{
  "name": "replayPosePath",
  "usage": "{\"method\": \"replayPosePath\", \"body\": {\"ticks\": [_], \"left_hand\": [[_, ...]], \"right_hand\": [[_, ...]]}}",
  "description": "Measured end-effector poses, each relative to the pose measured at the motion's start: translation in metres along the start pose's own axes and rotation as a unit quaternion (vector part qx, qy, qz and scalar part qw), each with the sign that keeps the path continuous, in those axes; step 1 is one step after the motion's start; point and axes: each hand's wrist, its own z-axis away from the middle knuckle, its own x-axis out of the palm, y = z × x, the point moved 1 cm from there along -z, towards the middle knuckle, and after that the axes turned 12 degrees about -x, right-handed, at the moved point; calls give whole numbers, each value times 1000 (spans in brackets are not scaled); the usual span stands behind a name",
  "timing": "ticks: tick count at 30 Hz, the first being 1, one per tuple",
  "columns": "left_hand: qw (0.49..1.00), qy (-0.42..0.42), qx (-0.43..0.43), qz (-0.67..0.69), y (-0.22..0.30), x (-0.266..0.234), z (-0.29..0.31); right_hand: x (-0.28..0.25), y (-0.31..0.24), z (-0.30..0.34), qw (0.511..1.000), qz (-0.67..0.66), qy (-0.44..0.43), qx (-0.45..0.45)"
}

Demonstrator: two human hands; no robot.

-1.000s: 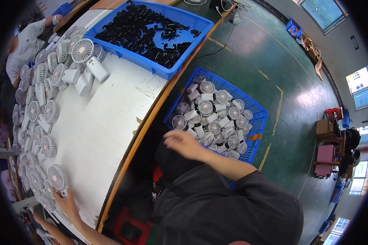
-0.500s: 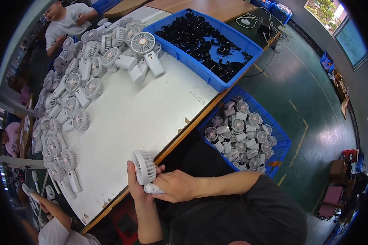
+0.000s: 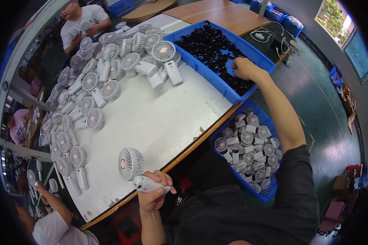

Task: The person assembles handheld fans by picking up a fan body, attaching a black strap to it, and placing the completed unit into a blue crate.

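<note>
My left hand [image 3: 154, 195] is wrapped around the handle of a white handheld fan [image 3: 129, 164], near the table's front edge. The fan's round, caged head points left, and a dark spot shows on the handle's near end. My right arm stretches out to the far right, where my right hand [image 3: 245, 68] dips into a blue tray [image 3: 216, 84] of small black curved parts [image 3: 206, 51]. Its fingers are bent down together among those parts; what they pinch, if anything, is hidden.
Many white handheld fans [image 3: 95, 118] lie heaped along the left and far side of the white table [image 3: 151, 122]. Below the table's right edge, a blue crate [image 3: 268, 195] holds more fans. Cables [image 3: 270, 34] lie beyond the tray. Other people [image 3: 86, 20] sit at the left.
My right hand has left the fan and reached up into the tray. My left hand now holds the fan alone by its handle, and the fan has turned and moved slightly left.
</note>
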Motion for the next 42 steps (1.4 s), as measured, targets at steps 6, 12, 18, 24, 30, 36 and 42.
{"method": "replayPosePath", "body": {"ticks": [6,12,18,24,30,36,42], "left_hand": [[990,103,-34,-94,6,6,-7],[972,212,-6,-105,0,21,-18],[979,188,26,-71,3,9,-8],[984,99,-118,-93,6,2,11],[990,10,-117,-83,-5,-1,17],[979,188,-63,56,-9,22,6],[966,247,-79,-23,-35,10,15]], "right_hand": [[-4,12,16,985,-111,125,29],[11,-204,105,775,-614,-15,-146],[57,-288,160,789,-492,111,-352],[45,-285,152,780,-410,154,-447],[32,-306,141,778,-289,174,-530],[39,-316,160,833,-255,138,-471],[59,-322,191,860,-267,173,-398]]}}
